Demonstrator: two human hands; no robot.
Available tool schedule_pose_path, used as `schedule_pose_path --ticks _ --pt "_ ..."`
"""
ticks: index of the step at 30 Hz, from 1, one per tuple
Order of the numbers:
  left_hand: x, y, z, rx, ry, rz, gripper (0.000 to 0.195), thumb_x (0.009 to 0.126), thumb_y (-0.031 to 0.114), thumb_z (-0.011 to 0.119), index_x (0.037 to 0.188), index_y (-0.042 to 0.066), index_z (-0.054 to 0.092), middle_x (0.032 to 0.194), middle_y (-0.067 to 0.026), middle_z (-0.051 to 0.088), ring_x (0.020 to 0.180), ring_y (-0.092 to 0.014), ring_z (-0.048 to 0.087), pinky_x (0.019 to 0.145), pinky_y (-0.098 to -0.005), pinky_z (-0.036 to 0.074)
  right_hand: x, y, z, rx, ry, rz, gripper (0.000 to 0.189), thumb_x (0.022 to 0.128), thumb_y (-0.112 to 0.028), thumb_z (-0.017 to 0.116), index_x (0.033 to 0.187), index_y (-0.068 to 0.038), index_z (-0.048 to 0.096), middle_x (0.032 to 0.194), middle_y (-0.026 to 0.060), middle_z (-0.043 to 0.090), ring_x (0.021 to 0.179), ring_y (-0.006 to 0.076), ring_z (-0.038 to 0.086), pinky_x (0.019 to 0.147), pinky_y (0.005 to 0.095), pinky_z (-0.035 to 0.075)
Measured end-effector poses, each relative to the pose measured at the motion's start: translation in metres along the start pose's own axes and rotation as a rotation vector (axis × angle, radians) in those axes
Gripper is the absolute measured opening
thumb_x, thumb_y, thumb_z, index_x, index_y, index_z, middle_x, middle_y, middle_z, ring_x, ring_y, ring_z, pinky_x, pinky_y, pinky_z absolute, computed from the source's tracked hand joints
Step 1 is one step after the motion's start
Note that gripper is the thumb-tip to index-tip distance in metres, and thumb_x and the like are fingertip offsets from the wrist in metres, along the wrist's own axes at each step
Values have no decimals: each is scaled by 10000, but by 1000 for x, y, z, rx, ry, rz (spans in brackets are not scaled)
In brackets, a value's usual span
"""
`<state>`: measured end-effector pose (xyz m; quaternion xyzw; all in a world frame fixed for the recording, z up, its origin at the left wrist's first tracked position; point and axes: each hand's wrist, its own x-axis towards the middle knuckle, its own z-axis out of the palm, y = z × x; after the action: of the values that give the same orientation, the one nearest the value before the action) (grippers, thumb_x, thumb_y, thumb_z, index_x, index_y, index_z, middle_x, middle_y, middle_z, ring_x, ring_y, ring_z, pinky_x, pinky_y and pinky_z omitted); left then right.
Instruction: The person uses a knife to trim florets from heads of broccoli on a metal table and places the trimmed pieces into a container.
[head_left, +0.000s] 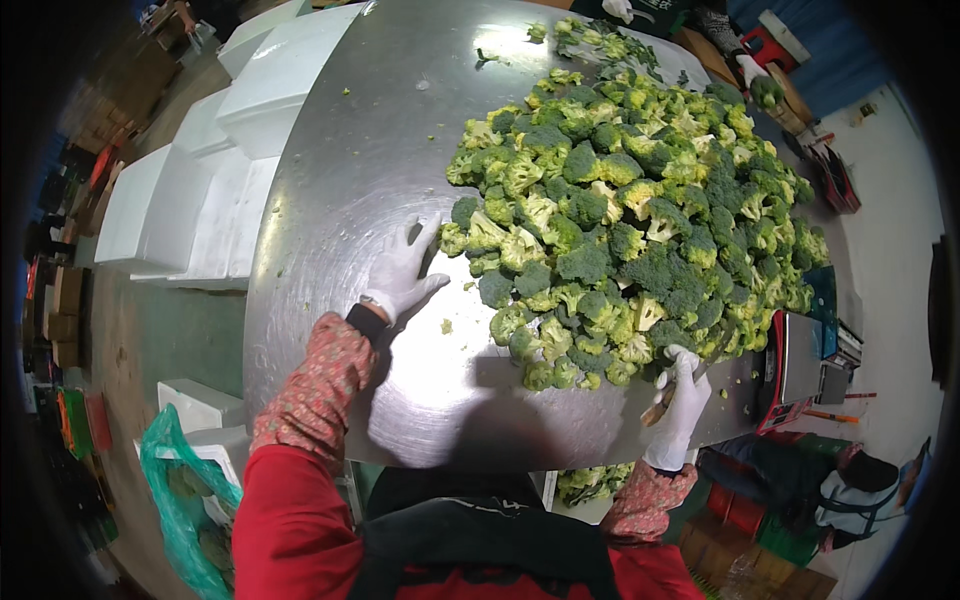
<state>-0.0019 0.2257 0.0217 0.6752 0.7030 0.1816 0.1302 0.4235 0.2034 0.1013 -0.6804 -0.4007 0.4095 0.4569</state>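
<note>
A large heap of cut broccoli florets (600, 255) covers the right part of a stainless-steel table (337, 187). My left hand (403, 268), in a white glove, is spread over the bare steel just left of the heap, holding nothing. At the heap's near edge, my right hand (681, 397), also gloved in white, is closed around a knife. The wooden knife handle (654, 411) sticks out on the left of the fist. On the other side the blade (718, 352) points up and right beside the florets; its tip is hard to make out.
White foam boxes (157, 206) stand along the table's left side. A red-edged weighing scale (799, 360) sits at the right. Below left is a green plastic bag (165, 465). A co-worker's gloved hand holds a broccoli head (766, 91) at the far right; another person bends at lower right.
</note>
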Motion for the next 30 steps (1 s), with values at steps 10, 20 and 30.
schedule_pose_path --ticks 10,20,30 --pt "42 -8 19 -399 234 -101 467 821 218 718 1203 42 515 1093 -160 607 982 -288 631 877 -379 509 -45 14 -65 62 173 68 239 989 -260 547 1001 -43 646 572 14 551 387 67 445 361 203 325" --pt "210 142 -60 -96 135 479 611 889 400 653 1350 36 483 1288 -213 548 1200 -342 523 1023 -368 418 -71 74 -76 85 50 201 224 996 -188 520 999 -8 653 616 20 573 444 61 446 426 198 350" --pt "8 59 -62 -594 136 -68 324 962 152 597 1260 24 597 1153 -89 657 1046 -130 608 907 -265 482 -83 100 -23 35 -471 264 220 956 -214 591 1022 -15 661 601 -20 552 455 42 444 435 201 361"
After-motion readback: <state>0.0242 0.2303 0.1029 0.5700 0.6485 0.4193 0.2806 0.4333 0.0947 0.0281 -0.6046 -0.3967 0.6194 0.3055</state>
